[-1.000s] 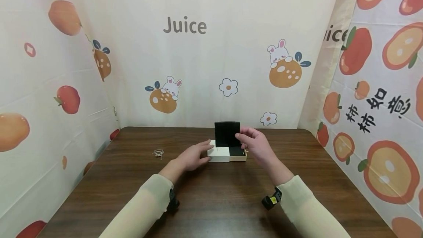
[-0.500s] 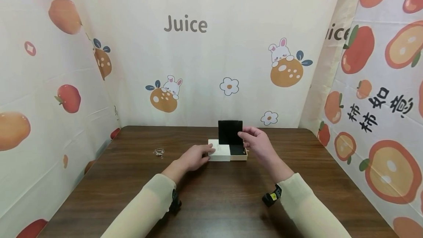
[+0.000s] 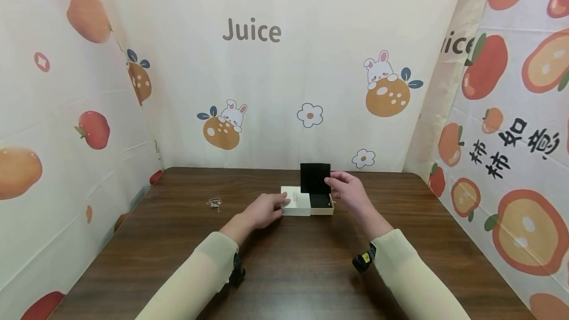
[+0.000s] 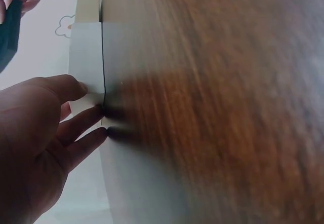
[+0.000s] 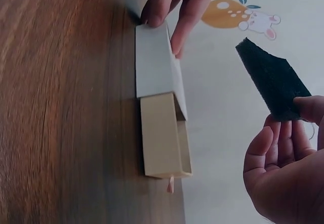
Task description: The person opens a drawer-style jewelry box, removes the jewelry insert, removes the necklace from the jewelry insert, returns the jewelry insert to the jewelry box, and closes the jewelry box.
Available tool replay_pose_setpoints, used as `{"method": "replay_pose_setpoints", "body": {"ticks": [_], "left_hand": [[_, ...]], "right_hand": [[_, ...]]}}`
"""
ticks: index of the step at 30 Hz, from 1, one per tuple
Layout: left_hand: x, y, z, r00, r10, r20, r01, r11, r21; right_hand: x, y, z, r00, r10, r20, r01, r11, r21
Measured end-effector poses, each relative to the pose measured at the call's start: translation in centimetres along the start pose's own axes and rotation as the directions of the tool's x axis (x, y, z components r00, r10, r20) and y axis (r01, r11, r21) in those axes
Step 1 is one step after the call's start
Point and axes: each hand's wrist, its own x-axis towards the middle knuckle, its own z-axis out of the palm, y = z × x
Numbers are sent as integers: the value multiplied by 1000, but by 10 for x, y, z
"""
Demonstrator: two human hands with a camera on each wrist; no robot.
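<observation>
A small white sliding drawer box (image 3: 297, 202) lies on the table, its cream drawer (image 5: 161, 135) pulled partly out to the right. My left hand (image 3: 263, 210) grips the left end of the white sleeve between thumb and fingers. Above the drawer, my right hand (image 3: 350, 192) pinches a thin black foam pad (image 3: 315, 178) by its right edge, thumb in front. The pad stands upright in the head view, its lower edge overlapping the drawer. Inside the drawer shows a dark lining (image 3: 319, 200). A small pinkish tab (image 5: 170, 185) sticks out from the drawer's end.
A silver chain (image 3: 215, 204) lies in a loose heap on the brown wooden table (image 3: 284, 270), left of the box. Fruit-printed curtains (image 3: 271, 73) stand behind the table and along both sides. Dark straps with small devices (image 3: 363, 260) sit on both wrists.
The right hand has shifted the black foam pad slightly to the right above the drawer. The left hand keeps its grip on the box, and the head view has tilted a little.
</observation>
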Motion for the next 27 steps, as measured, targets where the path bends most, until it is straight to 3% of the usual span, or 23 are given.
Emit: {"method": "replay_pose_setpoints", "body": {"ticks": [10,19,27], "left_hand": [[-3,2,1,999,24,-21,-24,1000,-5],[-4,3,1,999,22,-26,-22,1000,-14],[-5,3,1,999,31,-36,-31,999,-14]], "right_hand": [[10,12,-1,1000,20,-12,-19,999,43],[14,22,-5,996,62,-58,-69,989,-128],[15,26,-7,992,95,-78,-107,978,-180]]}}
